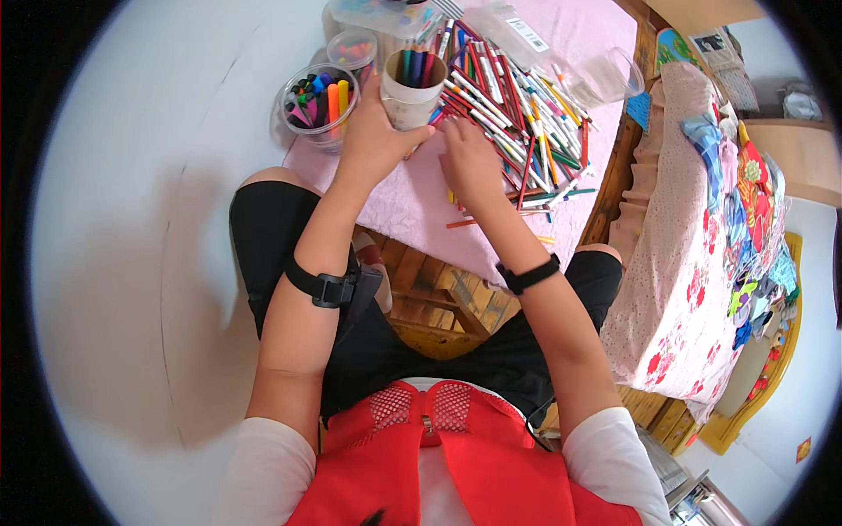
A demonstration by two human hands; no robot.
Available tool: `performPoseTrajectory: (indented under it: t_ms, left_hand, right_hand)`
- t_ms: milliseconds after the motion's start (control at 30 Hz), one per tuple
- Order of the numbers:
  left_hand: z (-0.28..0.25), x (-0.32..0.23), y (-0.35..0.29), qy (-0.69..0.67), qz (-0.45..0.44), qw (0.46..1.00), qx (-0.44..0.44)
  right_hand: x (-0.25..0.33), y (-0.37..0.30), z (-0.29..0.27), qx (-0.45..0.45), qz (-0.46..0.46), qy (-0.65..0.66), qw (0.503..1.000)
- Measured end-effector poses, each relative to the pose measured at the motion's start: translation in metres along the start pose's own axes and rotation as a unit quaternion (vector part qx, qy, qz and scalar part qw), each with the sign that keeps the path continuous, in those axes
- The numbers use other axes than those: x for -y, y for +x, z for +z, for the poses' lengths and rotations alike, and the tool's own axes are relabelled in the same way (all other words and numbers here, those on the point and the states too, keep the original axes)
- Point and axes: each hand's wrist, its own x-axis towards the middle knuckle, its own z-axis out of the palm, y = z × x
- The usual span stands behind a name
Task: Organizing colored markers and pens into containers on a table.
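hands in view: two. the left hand (379, 131) is curled around one white cup (409, 112), thumb along the near side and fingers on the left side; the grip is closed to the width of the cup. the cup stands near the far left part of the table, its round mouth facing up, and holds at least four pencils (417, 68); an exact count cannot be made.

the right hand (474, 167) is just right of the cup, at the near left edge of one loose pile of pens (526, 110). its fingers are bent and point away from the body; whether they have hold of a pen cannot be told. the pile runs to dozens, overlapping, and cannot be counted singly.

round clear tubs left of the cup: two. the larger tub (285, 110) contains several pens, among them one orange marker (333, 105) and one yellow marker (343, 98); the smaller tub (353, 39) sits behind it. one clear box (377, 17) is at the far edge of view. one clear container (614, 79) lies right of the pile. one pink cloth (395, 206) covers the table. black straps: two, one per forearm.
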Motion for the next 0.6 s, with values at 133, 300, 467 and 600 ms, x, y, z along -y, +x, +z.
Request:
performPoseTrajectory:
  t_ms: [133,300,467,600]
  left_hand:
    - [-0.002,-0.01,0.001,-0.002,0.003,1.0,0.005]
    - [0.003,-0.005,-0.001,-0.01,-0.022,1.0,0.013]
    - [0.005,-0.011,-0.004,0.049,0.017,0.999,0.006]
    - [0.004,-0.004,-0.007,0.031,-0.005,0.999,0.025]
  right_hand:
    - [0.0,-0.023,-0.009,0.074,0.05,-0.094,0.992]
    - [0.005,-0.031,0.001,0.086,0.084,-0.069,0.99]
    - [-0.004,-0.039,-0.021,0.083,0.182,0.157,0.967]
    - [-0.026,-0.062,-0.073,0.09,0.076,0.095,0.988]
